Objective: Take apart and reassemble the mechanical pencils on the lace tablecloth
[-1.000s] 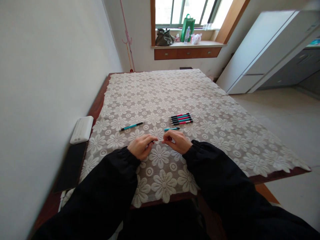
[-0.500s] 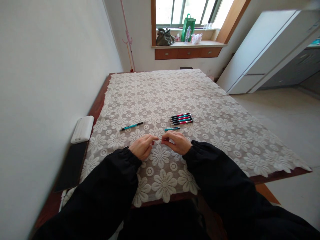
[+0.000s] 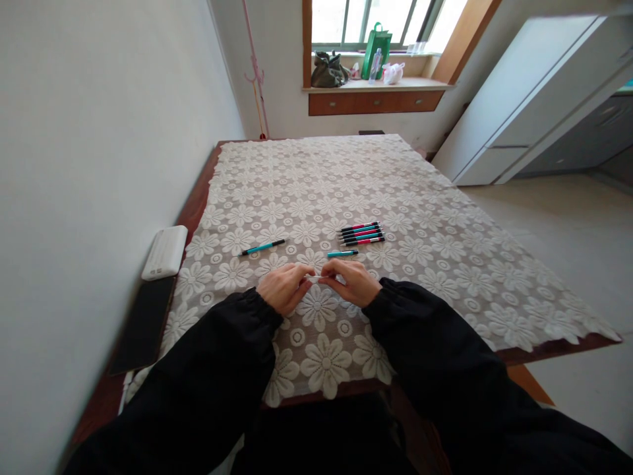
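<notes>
Left hand (image 3: 285,288) and right hand (image 3: 349,282) pinch a thin white pen refill (image 3: 315,279) between fingertips, apparently mid-assembly; teal pen barrel (image 3: 342,253) lies at 12 o'clock, likely needing careful alignment.

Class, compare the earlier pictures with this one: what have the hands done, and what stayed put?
The left hand and right hand drew closer, fingertips now nearly meeting around a thin pale piece, mostly hidden. The pens on the lace tablecloth kept their places.

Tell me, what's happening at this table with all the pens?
A person in black sleeves holds a small thin white piece between the left hand and the right hand, fingertips together over the lace tablecloth. Just beyond lies a short teal pen part, a row of pens behind it, and one teal pen to the left.
</notes>
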Demonstrator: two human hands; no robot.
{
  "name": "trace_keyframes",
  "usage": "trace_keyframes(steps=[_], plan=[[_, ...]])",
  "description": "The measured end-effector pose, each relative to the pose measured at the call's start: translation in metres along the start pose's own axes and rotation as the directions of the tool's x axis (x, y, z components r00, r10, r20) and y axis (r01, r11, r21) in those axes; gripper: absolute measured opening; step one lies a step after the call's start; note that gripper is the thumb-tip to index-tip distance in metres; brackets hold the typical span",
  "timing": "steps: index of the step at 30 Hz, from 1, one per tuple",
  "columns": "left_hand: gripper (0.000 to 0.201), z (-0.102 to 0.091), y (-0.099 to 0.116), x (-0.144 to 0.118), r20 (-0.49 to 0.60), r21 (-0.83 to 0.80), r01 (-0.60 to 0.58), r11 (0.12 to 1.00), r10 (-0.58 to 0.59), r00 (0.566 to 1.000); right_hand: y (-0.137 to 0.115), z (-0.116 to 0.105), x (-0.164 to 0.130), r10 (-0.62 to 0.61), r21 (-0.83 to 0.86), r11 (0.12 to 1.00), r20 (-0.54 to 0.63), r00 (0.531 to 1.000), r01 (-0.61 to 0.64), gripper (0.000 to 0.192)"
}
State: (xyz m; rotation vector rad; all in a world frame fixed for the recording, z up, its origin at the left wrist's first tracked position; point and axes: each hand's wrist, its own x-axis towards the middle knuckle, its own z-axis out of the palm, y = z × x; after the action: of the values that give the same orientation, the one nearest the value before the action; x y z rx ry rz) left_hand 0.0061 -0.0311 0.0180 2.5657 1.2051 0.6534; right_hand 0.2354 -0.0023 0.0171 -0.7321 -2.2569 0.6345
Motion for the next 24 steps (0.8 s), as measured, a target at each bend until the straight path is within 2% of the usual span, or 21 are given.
trace_keyframes(steps=[7, 13, 19, 24], plan=[[0.022, 0.000, 0.000, -0.001, -0.035, 0.006, -0.034, 0.999, 0.034, 0.999, -0.001, 0.001, 0.000, 0.003, -0.048, 0.999, -0.003, 1.000, -0.004, 0.021], [0.021, 0.001, 0.003, -0.001, -0.053, 0.117, -0.112, 0.987, 0.119, 0.991, -0.005, 0.003, -0.001, 0.052, 0.007, 0.999, 0.030, 0.998, -0.052, 0.026], [0.023, 0.001, 0.007, -0.001, -0.078, 0.165, -0.080, 0.983, 0.094, 0.993, -0.006, 0.004, -0.001, 0.087, 0.015, 0.996, 0.036, 0.996, -0.088, 0.032], [0.024, 0.001, 0.010, 0.000, -0.082, 0.216, -0.100, 0.971, 0.120, 0.989, -0.006, 0.006, -0.001, 0.112, 0.021, 0.993, 0.062, 0.992, -0.114, 0.035]])
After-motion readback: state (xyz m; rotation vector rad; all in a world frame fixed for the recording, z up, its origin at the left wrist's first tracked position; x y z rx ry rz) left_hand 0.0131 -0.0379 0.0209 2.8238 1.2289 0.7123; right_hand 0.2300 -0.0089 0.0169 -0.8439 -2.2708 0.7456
